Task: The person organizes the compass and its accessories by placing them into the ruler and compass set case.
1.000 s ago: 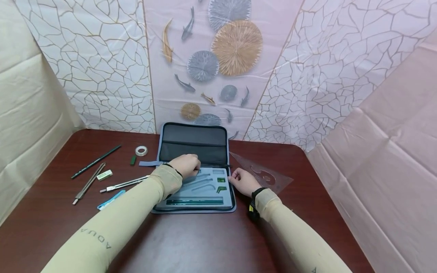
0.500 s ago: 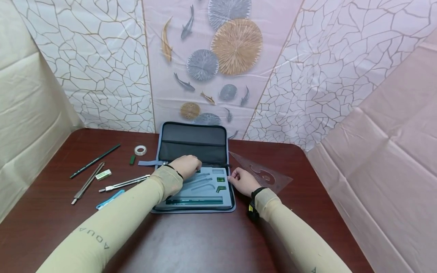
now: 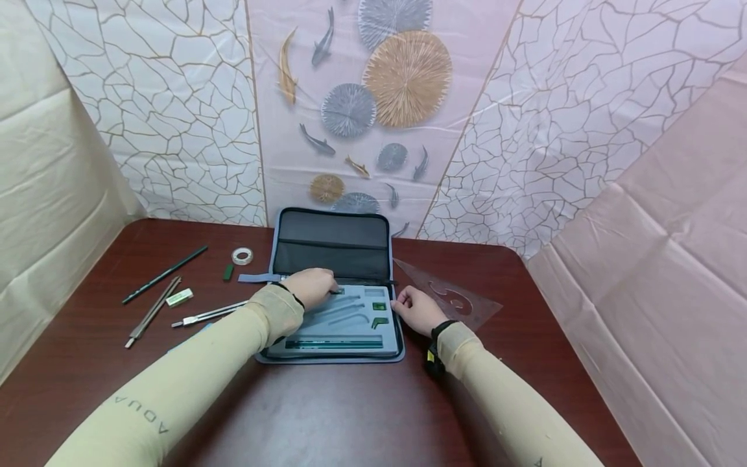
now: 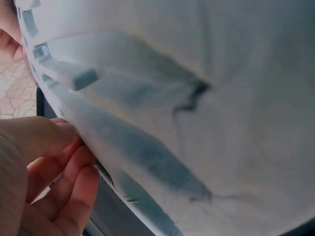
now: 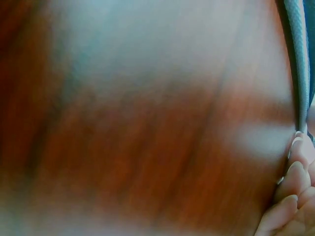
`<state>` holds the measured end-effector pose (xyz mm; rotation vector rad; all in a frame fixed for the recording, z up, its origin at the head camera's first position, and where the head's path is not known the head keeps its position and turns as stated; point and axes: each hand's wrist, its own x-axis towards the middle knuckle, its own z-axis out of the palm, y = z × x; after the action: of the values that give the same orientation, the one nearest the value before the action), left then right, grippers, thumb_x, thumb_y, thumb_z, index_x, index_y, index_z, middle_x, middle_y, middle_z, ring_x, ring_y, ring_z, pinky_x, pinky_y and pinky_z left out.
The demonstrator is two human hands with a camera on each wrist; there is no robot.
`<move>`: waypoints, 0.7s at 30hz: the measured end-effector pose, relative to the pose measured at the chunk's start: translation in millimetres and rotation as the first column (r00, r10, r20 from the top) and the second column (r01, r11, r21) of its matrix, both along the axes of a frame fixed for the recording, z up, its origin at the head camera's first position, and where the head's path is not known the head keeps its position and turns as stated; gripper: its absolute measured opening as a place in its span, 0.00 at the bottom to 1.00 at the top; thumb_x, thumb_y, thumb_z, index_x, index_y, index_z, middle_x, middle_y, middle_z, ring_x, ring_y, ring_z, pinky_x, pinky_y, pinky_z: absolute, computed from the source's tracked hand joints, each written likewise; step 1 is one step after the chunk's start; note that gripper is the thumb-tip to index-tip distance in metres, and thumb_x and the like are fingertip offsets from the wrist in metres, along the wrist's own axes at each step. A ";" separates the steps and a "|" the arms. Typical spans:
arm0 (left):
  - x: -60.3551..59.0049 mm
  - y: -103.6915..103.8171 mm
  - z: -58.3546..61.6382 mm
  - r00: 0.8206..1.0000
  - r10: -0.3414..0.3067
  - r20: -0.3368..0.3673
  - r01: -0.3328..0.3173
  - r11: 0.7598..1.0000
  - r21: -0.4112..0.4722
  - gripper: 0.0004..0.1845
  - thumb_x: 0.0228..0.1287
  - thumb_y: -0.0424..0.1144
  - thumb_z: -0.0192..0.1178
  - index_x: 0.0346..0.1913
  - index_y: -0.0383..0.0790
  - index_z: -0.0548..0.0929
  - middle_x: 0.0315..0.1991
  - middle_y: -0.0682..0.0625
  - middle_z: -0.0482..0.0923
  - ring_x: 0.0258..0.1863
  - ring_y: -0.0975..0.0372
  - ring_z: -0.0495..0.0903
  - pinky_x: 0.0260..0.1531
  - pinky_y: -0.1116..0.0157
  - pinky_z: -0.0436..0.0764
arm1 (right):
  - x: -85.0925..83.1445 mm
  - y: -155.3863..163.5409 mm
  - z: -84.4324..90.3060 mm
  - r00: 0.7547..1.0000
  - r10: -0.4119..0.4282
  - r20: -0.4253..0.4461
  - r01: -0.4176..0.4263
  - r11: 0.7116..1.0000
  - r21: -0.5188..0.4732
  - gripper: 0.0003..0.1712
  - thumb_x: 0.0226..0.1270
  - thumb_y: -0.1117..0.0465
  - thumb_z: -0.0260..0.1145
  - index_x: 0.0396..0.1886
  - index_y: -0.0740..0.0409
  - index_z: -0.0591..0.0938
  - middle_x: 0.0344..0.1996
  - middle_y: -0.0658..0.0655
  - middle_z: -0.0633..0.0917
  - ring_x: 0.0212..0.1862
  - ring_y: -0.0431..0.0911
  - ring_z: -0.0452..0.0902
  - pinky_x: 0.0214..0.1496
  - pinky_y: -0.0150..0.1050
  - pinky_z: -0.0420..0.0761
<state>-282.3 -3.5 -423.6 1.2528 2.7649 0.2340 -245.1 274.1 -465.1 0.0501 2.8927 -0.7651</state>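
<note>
we see a dark red table (image 3: 350, 415) boxed in by patterned sheeting, and on it, pushed toward the back, an open zip case (image 3: 332, 285) with its dark lid (image 3: 330, 245) propped up against the wall sheet, so the grey foam tray (image 3: 350, 321) lies flat and every cut-out slot faces us. a long green ruler (image 3: 334, 344) sits in the front slot, held snug by the foam, and two small green pieces (image 3: 379, 314) rest in slots near the right edge. to the right, a clear set square (image 3: 449, 295) lies flat on the table just beside the case. to the left, well apart from the case, lie a dark pencil (image 3: 165, 274), a metal tool (image 3: 152, 313), a compass-like instrument (image 3: 213, 314), a small white block (image 3: 178, 298), a green bit (image 3: 227, 272) and a roll of tape (image 3: 242, 256), spread out so each is easy to pick. our left hand (image 3: 309, 287) rests over the tray's back left slots with fingers curled down toward a small dark item at its tips; we cannot tell whether it is really pinching that item. our right hand (image 3: 415, 311) sits at the case's right rim, fingers bent against the edge, which we judge steadies the case; whether it grips or only presses we cannot tell.
</note>
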 end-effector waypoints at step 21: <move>6.5 -9.1 4.4 0.997 0.053 0.063 -0.053 0.999 0.007 0.18 0.71 0.30 0.52 0.60 0.42 0.80 0.50 0.44 0.78 0.52 0.53 0.77 0.52 0.56 0.75 | 1.4 -0.7 1.7 1.000 -0.005 0.011 0.005 1.000 0.005 0.14 0.69 0.46 0.62 0.35 0.51 0.74 0.24 0.54 0.74 0.25 0.48 0.69 0.29 0.40 0.67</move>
<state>-275.8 -12.6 -419.2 1.1545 2.7491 0.2846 -243.7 273.4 -463.3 0.0619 2.8854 -0.7563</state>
